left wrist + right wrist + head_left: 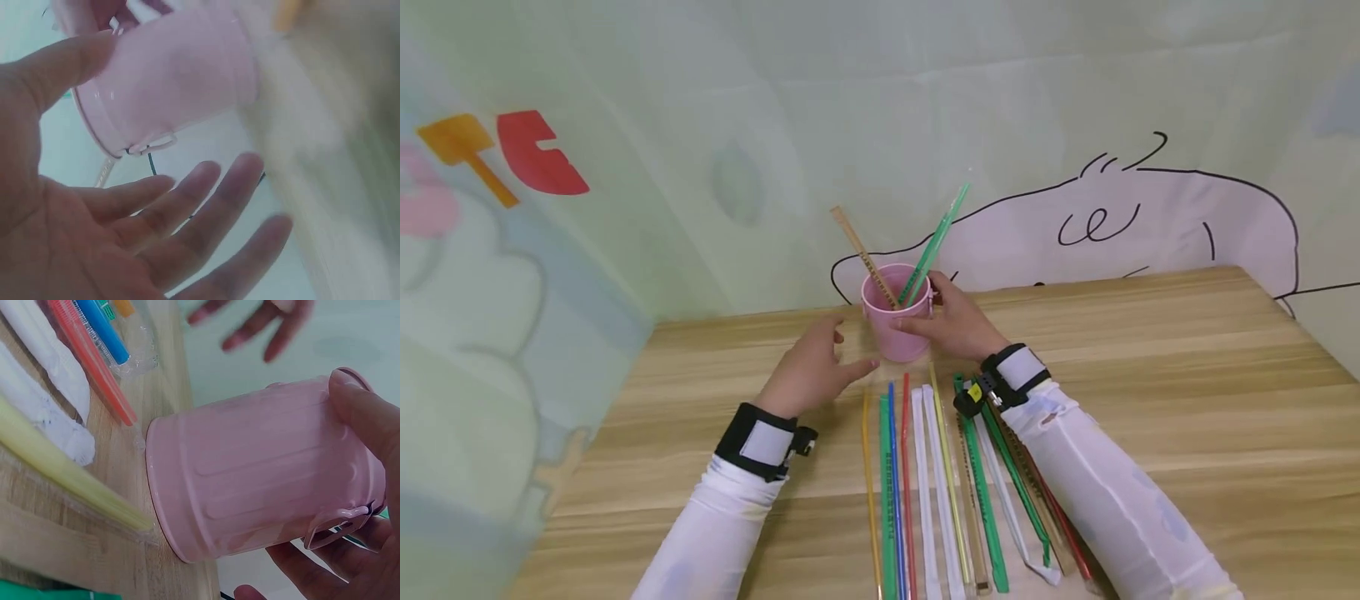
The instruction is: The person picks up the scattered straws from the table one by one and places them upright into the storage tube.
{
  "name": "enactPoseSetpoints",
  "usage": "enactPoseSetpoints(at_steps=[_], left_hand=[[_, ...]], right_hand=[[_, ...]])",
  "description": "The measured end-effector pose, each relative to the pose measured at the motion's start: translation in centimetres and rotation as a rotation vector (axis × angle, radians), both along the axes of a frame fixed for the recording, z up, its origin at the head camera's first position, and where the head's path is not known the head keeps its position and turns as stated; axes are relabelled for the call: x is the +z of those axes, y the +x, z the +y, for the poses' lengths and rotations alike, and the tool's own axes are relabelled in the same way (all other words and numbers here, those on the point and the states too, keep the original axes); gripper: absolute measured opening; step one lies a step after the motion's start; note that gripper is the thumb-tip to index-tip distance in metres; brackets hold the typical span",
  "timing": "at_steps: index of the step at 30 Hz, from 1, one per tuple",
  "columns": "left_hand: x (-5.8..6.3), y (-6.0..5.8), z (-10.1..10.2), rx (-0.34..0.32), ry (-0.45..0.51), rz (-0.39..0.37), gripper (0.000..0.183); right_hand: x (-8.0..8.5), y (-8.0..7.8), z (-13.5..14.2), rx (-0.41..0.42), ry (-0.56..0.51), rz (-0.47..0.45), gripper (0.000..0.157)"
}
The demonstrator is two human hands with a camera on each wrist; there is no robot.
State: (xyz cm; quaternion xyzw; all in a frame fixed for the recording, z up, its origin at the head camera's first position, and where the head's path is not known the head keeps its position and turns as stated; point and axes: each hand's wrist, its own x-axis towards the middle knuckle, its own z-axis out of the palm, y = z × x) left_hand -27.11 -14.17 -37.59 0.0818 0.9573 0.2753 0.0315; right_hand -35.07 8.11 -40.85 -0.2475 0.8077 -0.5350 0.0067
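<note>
A small pink bucket (891, 340) stands toward the back of the table. Inside it lean a brown paper-wrapped straw (856, 239) and green straws (936, 242). My right hand (961, 323) grips the bucket from the right, thumb on the front below the rim, fingers around the back near the handle lug (337, 524). To the bucket's left is my left hand (808, 367), fingers spread and holding nothing. In the left wrist view its thumb overlaps the bucket's side near the rim.
A row of straws lies in front of the bucket, among them an orange straw (870, 492), a blue straw (895, 492), a red straw (907, 483), white-wrapped straws (931, 492) and a yellow straw (950, 475). My right forearm passes over the row's right end. A printed cloth (737, 125) hangs behind the table.
</note>
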Motion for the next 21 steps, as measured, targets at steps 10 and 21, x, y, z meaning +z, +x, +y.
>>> enactPoseSetpoints(at_steps=[10,21], left_hand=[[-2.3,5.1,-0.1,-0.033,-0.111,-0.076,0.08],[-4.2,8.5,0.6,-0.119,-0.092,-0.027,0.077]], right_hand=[[0.1,0.0,0.0,-0.002,0.015,-0.009,0.075],[0.3,0.3,0.0,-0.003,0.02,-0.005,0.075]])
